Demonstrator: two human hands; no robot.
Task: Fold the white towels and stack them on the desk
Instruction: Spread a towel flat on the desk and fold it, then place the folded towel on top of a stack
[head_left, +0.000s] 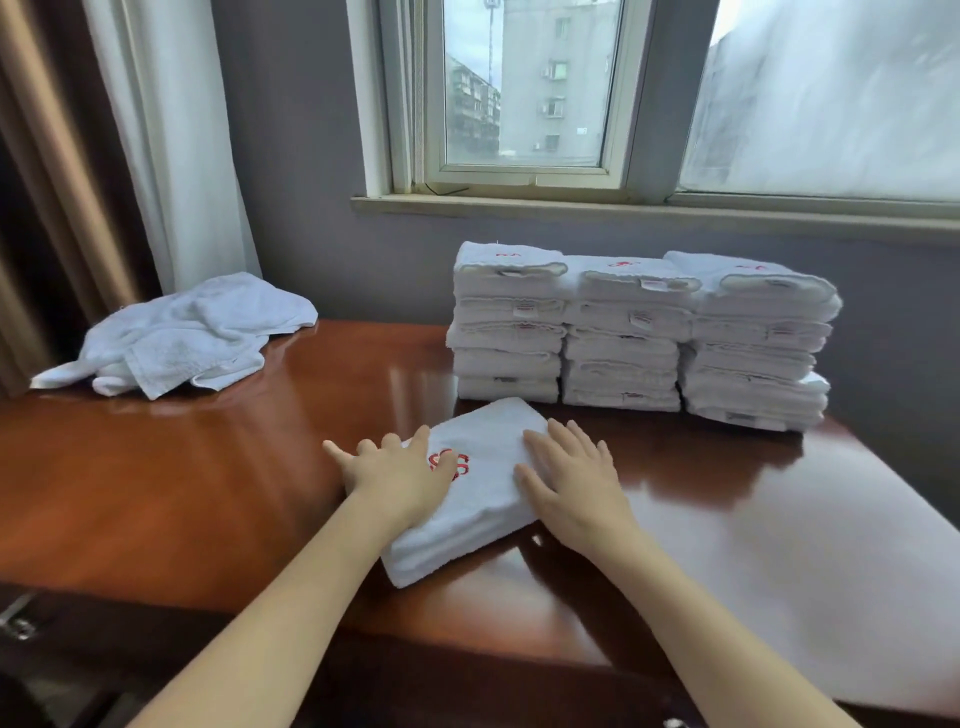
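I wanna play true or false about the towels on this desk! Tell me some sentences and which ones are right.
1. The left hand and the right hand both rest on the folded towel with straight fingers. True.
2. Five stacks of folded towels stand by the wall. False: there are three stacks.
3. A crumpled pile of towels lies on the left part of the desk. True.
4. The sewn marks on the towel under the hands are blue. False: the stitched letters are red.
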